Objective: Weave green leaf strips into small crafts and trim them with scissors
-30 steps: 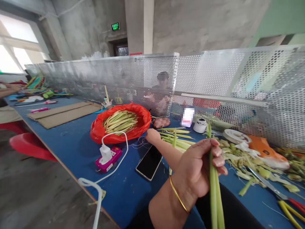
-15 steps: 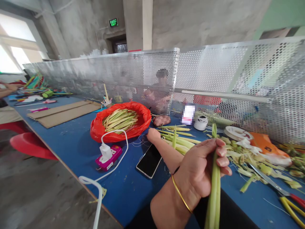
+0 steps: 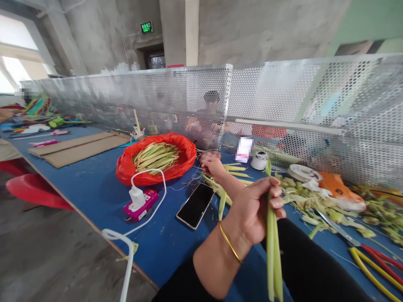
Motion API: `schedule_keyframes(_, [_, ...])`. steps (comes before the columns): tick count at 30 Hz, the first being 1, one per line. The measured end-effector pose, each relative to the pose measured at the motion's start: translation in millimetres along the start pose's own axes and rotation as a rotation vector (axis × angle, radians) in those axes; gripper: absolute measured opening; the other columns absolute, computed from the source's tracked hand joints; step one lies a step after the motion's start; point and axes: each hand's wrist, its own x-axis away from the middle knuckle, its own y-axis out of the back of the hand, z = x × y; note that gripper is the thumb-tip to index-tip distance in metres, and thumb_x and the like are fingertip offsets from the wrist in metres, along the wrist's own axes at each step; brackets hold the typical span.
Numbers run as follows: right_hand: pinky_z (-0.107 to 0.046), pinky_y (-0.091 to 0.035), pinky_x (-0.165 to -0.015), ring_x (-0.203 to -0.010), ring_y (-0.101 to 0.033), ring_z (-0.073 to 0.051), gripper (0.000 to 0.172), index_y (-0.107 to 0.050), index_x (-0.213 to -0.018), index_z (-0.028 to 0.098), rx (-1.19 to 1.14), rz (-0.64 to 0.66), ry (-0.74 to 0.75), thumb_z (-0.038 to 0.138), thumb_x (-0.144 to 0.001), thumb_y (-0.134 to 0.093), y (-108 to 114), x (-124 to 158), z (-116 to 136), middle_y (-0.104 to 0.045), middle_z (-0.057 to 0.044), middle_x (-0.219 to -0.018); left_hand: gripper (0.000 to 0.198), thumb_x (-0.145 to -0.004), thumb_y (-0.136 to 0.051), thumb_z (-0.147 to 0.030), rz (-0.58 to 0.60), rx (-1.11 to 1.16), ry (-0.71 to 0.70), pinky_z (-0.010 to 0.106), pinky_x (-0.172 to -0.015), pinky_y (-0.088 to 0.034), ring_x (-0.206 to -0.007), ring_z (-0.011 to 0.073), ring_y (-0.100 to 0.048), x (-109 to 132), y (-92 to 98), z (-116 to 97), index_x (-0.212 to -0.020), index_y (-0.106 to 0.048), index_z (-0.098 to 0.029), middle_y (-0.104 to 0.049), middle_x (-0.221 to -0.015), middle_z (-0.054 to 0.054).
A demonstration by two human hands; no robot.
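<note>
My left hand (image 3: 252, 205), with a gold bangle at the wrist, grips a bundle of long pale green husk strips (image 3: 271, 247). The bundle stands nearly upright, its narrow tip above my fingers and its wider ends hanging below. Behind it, my right arm crosses leftward over the table. My right hand (image 3: 214, 166) is closed, its fingertips pinched at a fine thread (image 3: 192, 180) beside the red bag. Thin and faint, the thread is hard to follow. Loose husk strips (image 3: 234, 168) lie under and beside the right forearm. A checked pouch (image 3: 206, 156) is partly hidden behind the right hand.
A red plastic bag (image 3: 126, 170) holds more strips. Nearby are a dark phone (image 3: 195, 206), a pink power strip (image 3: 147, 203) with a white cable, and flat cardboard (image 3: 72, 150). Scissors (image 3: 355, 242), tape (image 3: 304, 173) and husk scraps lie right. A perforated metal screen (image 3: 141, 96) borders the back.
My right hand has moved up and away from the phone, now in front of the pouch. My left hand keeps its grip on the husk bundle. The view has shifted slightly.
</note>
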Motion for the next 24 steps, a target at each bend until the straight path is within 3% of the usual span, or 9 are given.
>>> schedule_keyframes(3, [-0.041,-0.053,-0.08,-0.097,-0.061,-0.021,0.032,-0.055,-0.118,0.016,0.001,0.0,-0.029,0.031,-0.091,-0.056,35.1,19.3,18.8,-0.058,-0.008,-0.117,0.013,-0.076,-0.067,-0.022,-0.046,-0.072,-0.06,0.015,-0.044,-0.033,-0.045,0.0027,-0.04,-2.2,1.2,1.5,-0.078,-0.057,-0.014,-0.045,-0.062,-0.006])
schedule_keyframes(5, [-0.033,-0.053,-0.07,-0.079,-0.063,-0.016,0.023,-0.06,-0.105,0.014,-0.015,-0.02,-0.011,0.03,-0.088,-0.059,58.0,34.1,30.4,-0.065,-0.005,-0.097,0.014,-0.077,-0.066,-0.025,-0.097,-0.175,-0.167,0.015,-0.043,-0.032,-0.045,0.003,-0.042,-4.1,4.0,-2.6,-0.079,-0.057,-0.014,-0.048,-0.062,-0.005])
schedule_keyframes(7, [-0.025,-0.049,-0.057,-0.058,-0.058,-0.01,0.015,-0.063,-0.088,0.014,-0.043,-0.047,0.016,0.028,-0.082,-0.065,76.6,48.4,40.2,-0.064,0.001,-0.071,0.015,-0.079,-0.063,-0.027,-0.223,-0.368,-0.364,0.016,-0.042,-0.032,-0.045,0.0038,-0.044,-5.7,9.2,-14.8,-0.076,-0.057,-0.014,-0.053,-0.065,-0.003])
schedule_keyframes(9, [-0.022,-0.043,-0.05,-0.047,-0.051,-0.008,0.014,-0.062,-0.079,0.015,-0.076,-0.063,0.044,0.026,-0.073,-0.069,89.3,61.4,47.9,-0.06,0.005,-0.057,0.012,-0.082,-0.06,-0.027,-0.427,-0.589,-0.571,0.015,-0.042,-0.033,-0.044,0.0039,-0.046,-6.4,17.0,-34.6,-0.078,-0.059,-0.015,-0.052,-0.06,-0.004])
schedule_keyframes(10, [-0.021,-0.042,-0.049,-0.045,-0.05,-0.007,0.016,-0.061,-0.079,0.016,-0.091,-0.065,0.057,0.026,-0.07,-0.07,93.4,67.1,51.1,-0.06,0.005,-0.056,0.011,-0.084,-0.058,-0.026,-0.474,-0.684,-0.582,0.015,-0.044,-0.035,-0.044,0.004,-0.047,-6.4,21.7,-45.8,-0.081,-0.06,-0.016,-0.051,-0.058,-0.005])
schedule_keyframes(13, [-0.021,-0.04,-0.047,-0.043,-0.049,-0.007,0.022,-0.061,-0.079,0.016,-0.122,-0.07,0.085,0.027,-0.063,-0.07,99.1,80.6,58.9,-0.061,0.004,-0.054,0.009,-0.082,-0.06,-0.022,-0.455,-0.762,-0.457,0.016,-0.045,-0.039,-0.045,0.0062,-0.05,-6.0,36.1,-73.7,-0.078,-0.06,-0.015,-0.053,-0.056,-0.003])
schedule_keyframes(18, [-0.023,-0.04,-0.047,-0.043,-0.049,-0.008,0.023,-0.061,-0.077,0.016,-0.155,-0.163,0.12,0.029,-0.06,-0.069,110.2,94.9,64.5,-0.06,0.004,-0.052,0.011,-0.077,-0.062,-0.021,-0.356,-0.902,-0.191,0.025,-0.05,-0.048,-0.05,0.012,-0.056,-5.7,53.0,-84.4,-0.073,-0.062,-0.011,-0.059,-0.064,0.005])
schedule_keyframes(21, [-0.023,-0.038,-0.048,-0.045,-0.049,-0.009,0.025,-0.062,-0.079,0.016,-0.166,-0.305,0.153,0.029,-0.059,-0.068,135.4,108.0,60.6,-0.06,0.003,-0.052,0.012,-0.079,-0.059,-0.022,-0.391,-1.0,-0.215,0.024,-0.057,-0.051,-0.051,0.0096,-0.053,-1.9,58.7,-92.5,-0.074,-0.061,-0.012,-0.053,-0.059,0.001])
schedule_keyframes(24, [-0.023,-0.039,-0.05,-0.049,-0.05,-0.01,0.026,-0.061,-0.081,0.018,-0.174,-0.482,0.182,0.03,-0.059,-0.068,174.0,130.5,53.0,-0.058,0.005,-0.054,0.012,-0.081,-0.055,-0.023,-0.522,-1.133,-0.312,0.023,-0.06,-0.051,-0.051,0.0079,-0.053,6.9,65.5,-113.4,-0.074,-0.059,-0.013,-0.052,-0.059,-0.001])
